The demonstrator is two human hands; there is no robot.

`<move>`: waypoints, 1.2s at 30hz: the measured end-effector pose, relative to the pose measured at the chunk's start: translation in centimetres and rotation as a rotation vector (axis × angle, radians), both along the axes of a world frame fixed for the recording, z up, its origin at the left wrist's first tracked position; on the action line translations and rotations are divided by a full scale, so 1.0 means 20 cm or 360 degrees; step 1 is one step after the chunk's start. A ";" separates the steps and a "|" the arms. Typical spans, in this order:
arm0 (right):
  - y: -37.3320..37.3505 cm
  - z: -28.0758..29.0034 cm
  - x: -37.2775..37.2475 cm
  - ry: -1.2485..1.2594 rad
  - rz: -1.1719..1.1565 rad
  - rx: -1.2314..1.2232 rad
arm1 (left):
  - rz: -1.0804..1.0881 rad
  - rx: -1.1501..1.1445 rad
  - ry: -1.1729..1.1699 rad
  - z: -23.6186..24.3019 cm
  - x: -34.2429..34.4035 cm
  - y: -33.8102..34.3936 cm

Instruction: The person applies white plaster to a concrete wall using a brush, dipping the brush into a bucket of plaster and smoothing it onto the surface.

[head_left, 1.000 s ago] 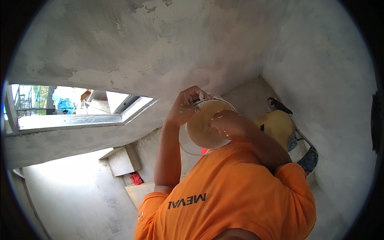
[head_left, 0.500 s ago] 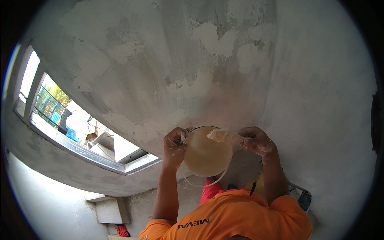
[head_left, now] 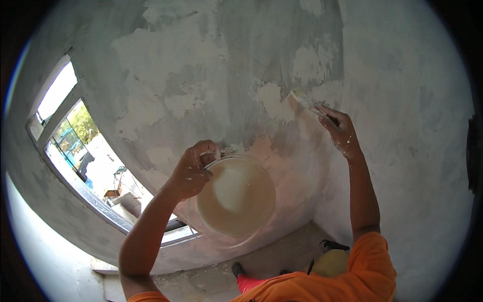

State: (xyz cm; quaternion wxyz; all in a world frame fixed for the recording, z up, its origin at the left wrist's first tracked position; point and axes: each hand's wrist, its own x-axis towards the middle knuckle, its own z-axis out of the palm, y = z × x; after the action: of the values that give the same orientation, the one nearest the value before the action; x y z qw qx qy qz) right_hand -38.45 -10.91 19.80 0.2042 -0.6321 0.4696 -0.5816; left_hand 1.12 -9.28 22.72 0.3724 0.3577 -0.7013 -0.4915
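My left hand [head_left: 193, 168] grips the rim of a round pale bucket [head_left: 236, 201], fingers curled over its upper left edge. The bucket is tilted so that I see into it; its inside is pale cream, and a thin handle loops below it. Off to the right, my right hand [head_left: 342, 133] is closed round a flat hand tool [head_left: 306, 102] with a pale, smeared head. Whether that is a brush or a putty knife I cannot tell. Its tip lies in front of the wall [head_left: 261, 60], and contact is unclear. White specks dot both hands.
Grey wall with lighter, uneven patches fills the view ahead. A window opening [head_left: 80, 146] with a metal frame is at left, with fencing and clutter outside. Below are the floor [head_left: 201, 282], a dark shoe [head_left: 236, 269] and a rounded yellowish object [head_left: 332, 264].
My right hand has lifted the tool from over the bucket, up toward the wall. My left hand and the bucket have shifted left in the view, which has also moved.
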 end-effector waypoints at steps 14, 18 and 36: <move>-0.30 -1.18 0.23 0.0986 -0.0577 0.0043 | -0.0267 0.0197 -0.2456 0.28 -0.11 0.06; -0.21 -0.98 0.08 0.1049 -0.0415 0.0107 | -0.0136 0.0108 -0.2591 0.32 -0.16 0.08; -0.39 -1.07 0.01 0.1305 -0.0093 0.0565 | -0.0024 -0.0628 -0.2516 0.22 -0.23 -0.23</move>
State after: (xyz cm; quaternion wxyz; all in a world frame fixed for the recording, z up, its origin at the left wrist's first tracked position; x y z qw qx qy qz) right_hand -38.35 -18.70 -1.69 0.0899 -0.7520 0.6220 -0.1989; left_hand -3.58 -13.96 27.11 -0.1797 0.5220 -0.8330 0.0363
